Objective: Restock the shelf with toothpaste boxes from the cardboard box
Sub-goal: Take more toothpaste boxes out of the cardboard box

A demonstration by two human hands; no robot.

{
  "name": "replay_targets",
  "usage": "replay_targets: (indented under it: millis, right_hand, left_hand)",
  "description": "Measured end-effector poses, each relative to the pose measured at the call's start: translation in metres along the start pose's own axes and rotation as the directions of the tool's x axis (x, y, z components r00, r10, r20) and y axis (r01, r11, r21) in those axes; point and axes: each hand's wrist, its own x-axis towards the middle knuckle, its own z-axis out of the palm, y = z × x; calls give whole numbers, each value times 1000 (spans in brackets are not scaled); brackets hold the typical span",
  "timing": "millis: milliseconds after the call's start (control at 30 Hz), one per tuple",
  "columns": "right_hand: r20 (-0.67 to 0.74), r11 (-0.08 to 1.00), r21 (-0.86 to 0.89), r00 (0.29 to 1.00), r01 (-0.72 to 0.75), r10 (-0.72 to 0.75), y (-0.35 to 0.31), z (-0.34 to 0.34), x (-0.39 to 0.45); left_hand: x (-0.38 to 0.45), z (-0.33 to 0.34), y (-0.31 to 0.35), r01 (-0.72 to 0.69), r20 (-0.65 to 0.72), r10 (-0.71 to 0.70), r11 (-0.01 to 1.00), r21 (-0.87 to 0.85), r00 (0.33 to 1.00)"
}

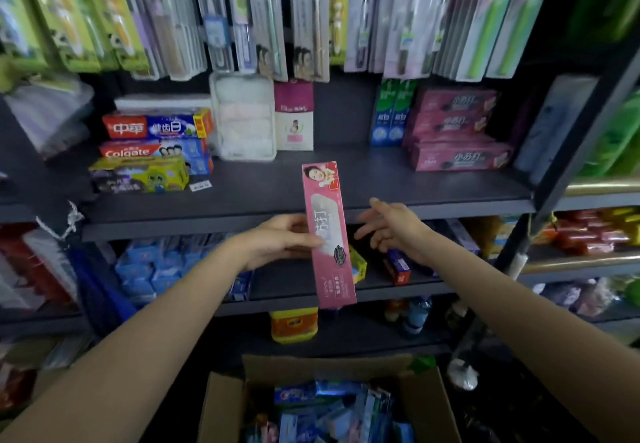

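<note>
My left hand [280, 240] grips a long pink toothpaste box [328, 231], held upright in front of the dark shelf board [311, 197]. To the right of the box, my right hand [393, 226] hovers with fingers spread and relaxed, not touching it. A stack of matching pink toothpaste boxes [457, 131] lies at the right of the shelf. At the bottom, the cardboard box [426, 404] stands open with several blue toothpaste boxes [332, 408] inside.
On the shelf's left lie stacked red, blue and yellow toothpaste boxes [156, 152], with a clear tub [242, 117] and a pink pack [294, 115] in the middle. Green-blue boxes [393, 113] stand beside the pink stack. Toothbrush packs [311, 13] hang above. Lower shelves hold more goods.
</note>
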Motion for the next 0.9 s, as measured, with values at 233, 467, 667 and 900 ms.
replay_targets:
  millis: [233,467,667,900]
  right_hand:
    - [-235,824,-494,869,279,-435,-38,-26,15]
    - [350,-216,-936,669,278,-656,-45,-41,34]
    - [258,-215,-966,603,144,-755,-33,-103,80]
    - [-142,78,-989,686,-124,-714,-39,-225,151]
  left_hand:
    - [26,-4,49,-59,-19,71,934,353,997]
    - [85,2,109,-107,-89,214,757,645,973]
    - [162,46,142,-202,-54,373,612,764,926]
    - [245,78,139,-187,-134,622,423,887,771]
